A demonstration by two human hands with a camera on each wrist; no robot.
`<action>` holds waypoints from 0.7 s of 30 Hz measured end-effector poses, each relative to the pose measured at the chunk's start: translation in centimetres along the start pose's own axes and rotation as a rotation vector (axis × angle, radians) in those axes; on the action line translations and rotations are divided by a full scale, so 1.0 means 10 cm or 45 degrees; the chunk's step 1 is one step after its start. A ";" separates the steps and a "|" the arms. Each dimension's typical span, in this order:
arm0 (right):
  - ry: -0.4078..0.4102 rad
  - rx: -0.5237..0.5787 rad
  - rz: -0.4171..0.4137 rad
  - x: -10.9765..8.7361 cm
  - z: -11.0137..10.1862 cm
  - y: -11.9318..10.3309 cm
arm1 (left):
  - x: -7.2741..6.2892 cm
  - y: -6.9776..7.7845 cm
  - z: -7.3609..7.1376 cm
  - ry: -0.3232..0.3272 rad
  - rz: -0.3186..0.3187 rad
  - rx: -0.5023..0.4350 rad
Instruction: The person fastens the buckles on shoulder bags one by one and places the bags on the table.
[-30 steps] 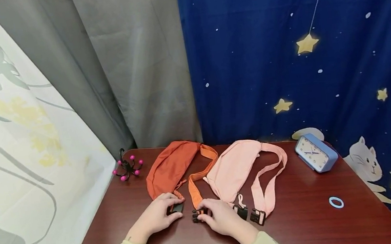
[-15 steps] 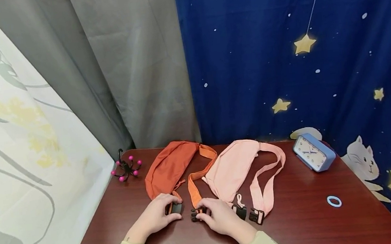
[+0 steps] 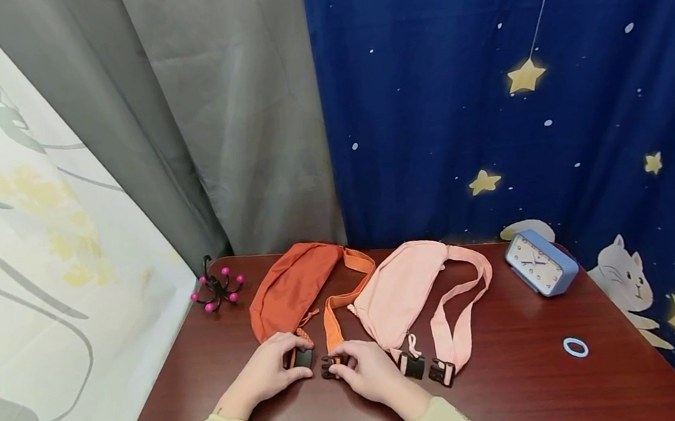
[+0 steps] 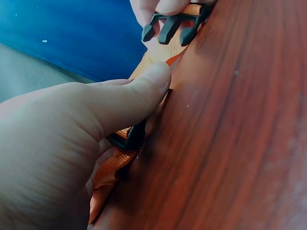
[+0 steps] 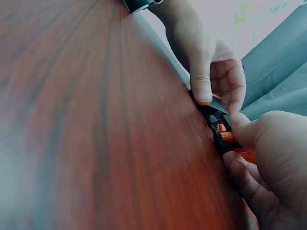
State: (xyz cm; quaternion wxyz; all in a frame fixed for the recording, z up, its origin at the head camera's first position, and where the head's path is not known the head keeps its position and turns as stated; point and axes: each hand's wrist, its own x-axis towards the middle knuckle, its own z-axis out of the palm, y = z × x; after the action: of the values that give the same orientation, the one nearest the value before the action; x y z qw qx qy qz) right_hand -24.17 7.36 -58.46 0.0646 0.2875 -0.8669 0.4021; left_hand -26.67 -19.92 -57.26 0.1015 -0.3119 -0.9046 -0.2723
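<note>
My left hand (image 3: 273,366) grips the black socket half of a buckle (image 3: 301,357) on the short strap of a rust-orange waist bag (image 3: 298,282). Pinched in my right hand (image 3: 373,373) is the pronged buckle half (image 3: 329,367), at the end of the orange strap (image 3: 333,320). In the left wrist view its prongs (image 4: 168,29) point toward my left thumb (image 4: 156,76). A narrow gap separates the two halves in the head view. My left fingers partly cover the socket.
A pink waist bag (image 3: 401,290) lies right of the orange one, its buckle socket (image 3: 412,365) and pronged half (image 3: 442,372) apart. A blue clock (image 3: 542,262) and a light-blue ring (image 3: 576,348) are at the right. A black massager with pink tips (image 3: 218,287) stands back left.
My right hand has moved left with the pronged buckle half, narrowing the gap to the socket. More of the pink bag's socket shows now. My left hand has barely shifted.
</note>
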 end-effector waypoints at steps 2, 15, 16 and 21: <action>-0.005 0.021 0.025 0.02 0.03 -0.01 | -0.01 0.00 0.01 0.008 0.004 -0.001; 0.006 0.078 0.077 0.13 0.16 -0.07 | -0.04 0.01 -0.01 0.036 0.013 0.020; 0.008 0.081 0.087 0.13 0.17 -0.07 | -0.04 0.01 -0.01 0.030 0.011 0.018; 0.022 0.119 0.146 0.16 0.17 -0.08 | -0.04 0.01 -0.02 0.005 -0.005 0.008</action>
State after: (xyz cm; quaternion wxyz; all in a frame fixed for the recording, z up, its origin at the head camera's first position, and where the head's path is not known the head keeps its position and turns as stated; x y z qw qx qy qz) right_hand -24.82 5.00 -58.58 0.0356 0.2366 -0.8617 0.4476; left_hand -26.33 -20.17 -57.16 0.1038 -0.3091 -0.9059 -0.2702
